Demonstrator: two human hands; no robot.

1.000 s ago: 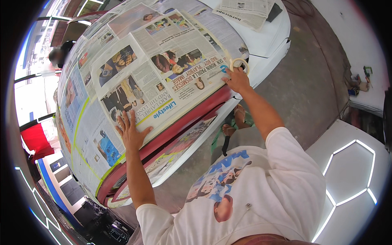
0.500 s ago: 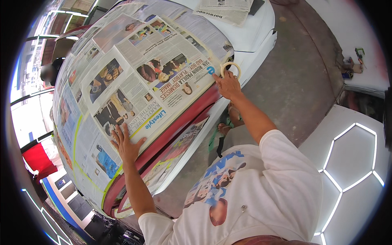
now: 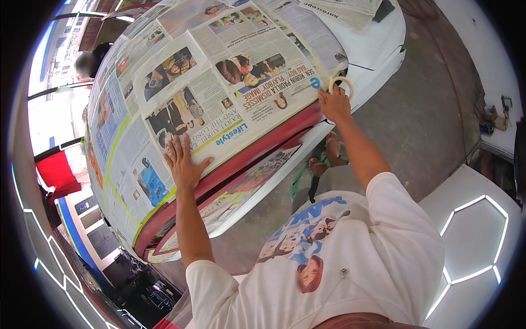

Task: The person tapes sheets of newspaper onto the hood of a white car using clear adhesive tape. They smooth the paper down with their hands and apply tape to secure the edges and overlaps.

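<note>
Sheets of newspaper point(image 3: 257, 109) cover the curved surface of a car, and the top sheet lies along its red edge point(image 3: 257, 148). Flat on the sheet's lower left corner rests my left hand point(image 3: 185, 167), fingers spread and holding nothing. My right hand point(image 3: 335, 105) is closed at the sheet's right corner, with a roll of cream masking tape point(image 3: 353, 89) hooked on its fingers. Its thumb and fingertips meet at the paper's edge; whether a strip of tape lies between them is too small to tell.
Strips of yellow-green tape point(image 3: 116, 134) join more newspaper on the left. A white car panel point(image 3: 367, 52) with loose newspaper point(image 3: 350, 13) on it extends at the far right. Below lies the concrete floor point(image 3: 405, 109), and small items point(image 3: 496, 120) stand by the right wall.
The view has shifted, so the car and both hands appear further right. Both hands keep about the same places on the newspaper, and the tape roll stays at my right hand.
</note>
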